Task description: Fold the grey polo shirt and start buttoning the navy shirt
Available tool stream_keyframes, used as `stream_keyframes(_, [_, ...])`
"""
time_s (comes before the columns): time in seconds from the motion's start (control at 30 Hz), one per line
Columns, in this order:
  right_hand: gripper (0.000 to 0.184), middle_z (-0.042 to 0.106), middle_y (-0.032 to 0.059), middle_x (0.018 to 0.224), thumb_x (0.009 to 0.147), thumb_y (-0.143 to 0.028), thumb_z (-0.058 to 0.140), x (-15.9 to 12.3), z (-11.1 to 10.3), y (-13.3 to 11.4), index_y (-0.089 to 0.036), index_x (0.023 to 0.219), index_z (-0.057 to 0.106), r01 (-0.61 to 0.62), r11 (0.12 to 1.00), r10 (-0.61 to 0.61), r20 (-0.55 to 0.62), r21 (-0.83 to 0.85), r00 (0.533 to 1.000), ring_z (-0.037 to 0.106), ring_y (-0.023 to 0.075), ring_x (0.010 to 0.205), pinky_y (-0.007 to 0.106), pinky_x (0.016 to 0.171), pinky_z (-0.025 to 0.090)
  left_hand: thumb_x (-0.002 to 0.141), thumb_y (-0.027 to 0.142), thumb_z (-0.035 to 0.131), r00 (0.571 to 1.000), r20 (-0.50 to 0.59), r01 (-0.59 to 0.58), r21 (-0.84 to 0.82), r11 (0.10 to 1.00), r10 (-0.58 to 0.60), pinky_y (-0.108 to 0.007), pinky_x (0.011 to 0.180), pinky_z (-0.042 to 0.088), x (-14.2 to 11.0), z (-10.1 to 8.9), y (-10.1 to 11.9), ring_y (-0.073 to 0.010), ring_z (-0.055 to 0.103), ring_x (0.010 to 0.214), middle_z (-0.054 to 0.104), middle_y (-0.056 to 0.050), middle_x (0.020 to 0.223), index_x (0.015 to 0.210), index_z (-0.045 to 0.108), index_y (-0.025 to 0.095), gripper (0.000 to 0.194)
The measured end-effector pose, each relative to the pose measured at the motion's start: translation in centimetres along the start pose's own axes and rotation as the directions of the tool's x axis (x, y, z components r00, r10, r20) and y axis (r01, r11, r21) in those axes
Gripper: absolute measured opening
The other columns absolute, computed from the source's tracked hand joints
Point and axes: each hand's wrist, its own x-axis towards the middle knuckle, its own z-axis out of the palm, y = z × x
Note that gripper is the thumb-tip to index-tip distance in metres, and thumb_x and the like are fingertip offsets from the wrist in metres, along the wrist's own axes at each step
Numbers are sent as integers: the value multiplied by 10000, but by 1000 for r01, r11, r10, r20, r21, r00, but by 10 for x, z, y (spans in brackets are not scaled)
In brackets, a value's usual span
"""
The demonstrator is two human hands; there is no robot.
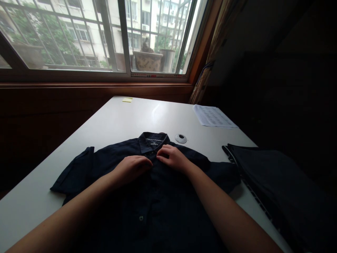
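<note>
my dark navy shirt (147, 196) lies flat, collar up, on the worktop (113, 123); left hand (131, 168) and right hand (172, 158) pinch its placket, fingertips hidden, grip unclear.

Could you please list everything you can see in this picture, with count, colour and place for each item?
shirt: one, dark navy, short-sleeved, laid flat front-up on the table, collar away from the person
table: one, white, below the window
sticky note: one, yellow, far edge of the table
printed sheet: one, white, far right of the table
round cap: one, white with a dark centre, just beyond the collar
dark folded cloth: one, near-black, right edge of the table
window: one, barred, wood-framed, behind the table
curtain: one, patterned, right of the window
left hand: on the shirt placket below the collar
right hand: at the placket beside the collar
</note>
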Motion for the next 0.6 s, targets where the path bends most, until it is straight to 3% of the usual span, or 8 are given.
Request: stream_keyframes(0.6, [22,636,24,854,880,-203,676,1,1,1,-211,885,696,9,1000,-9,-3,0,1000,590,181,852,306,772,487,890,173,582,999,9,52,-37,998,-52,-230,714,482,1,-5,5,-157,659,795,709,-13,902,986,675,213,140])
